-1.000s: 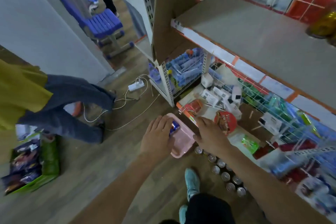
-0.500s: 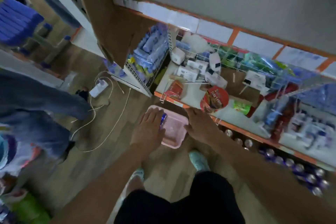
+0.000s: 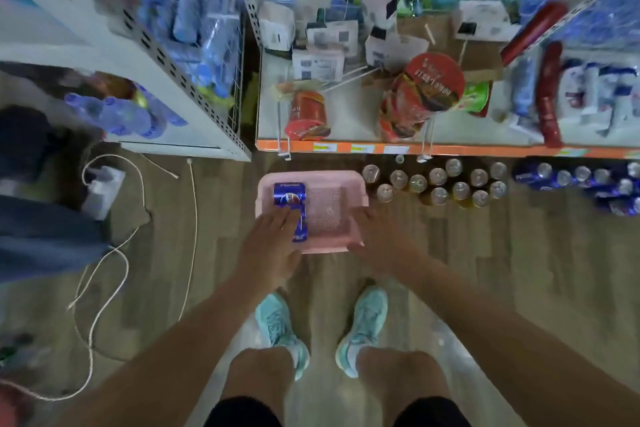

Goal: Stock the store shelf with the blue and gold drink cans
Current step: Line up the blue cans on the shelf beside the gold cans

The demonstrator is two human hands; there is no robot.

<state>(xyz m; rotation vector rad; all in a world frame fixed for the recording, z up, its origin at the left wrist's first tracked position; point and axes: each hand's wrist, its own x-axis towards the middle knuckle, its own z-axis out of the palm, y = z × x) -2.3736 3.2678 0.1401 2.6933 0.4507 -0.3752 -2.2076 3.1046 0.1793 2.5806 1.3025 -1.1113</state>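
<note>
Head cam: pink basket (image 3: 322,176) sits on the floor with two blue cans (image 3: 290,194) lying in its left side. Left hand (image 3: 273,248) rests fairly straight fingers on the nearer can (image 3: 300,231). Right hand (image 3: 379,241) is spread over the basket's near-right corner, can't tell if it's actually gripping. Gold cans (image 3: 438,184) stand just right of the basket.

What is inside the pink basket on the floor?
Two blue cans lie in the pink basket, on its left side. The left hand covers part of the nearer can; anything under that hand cannot be seen.

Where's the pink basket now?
Head view, centre: the pink basket sits on the floor below the orange shelf edge, just left of the gold cans, with the left hand and right hand at its near edge.
</note>
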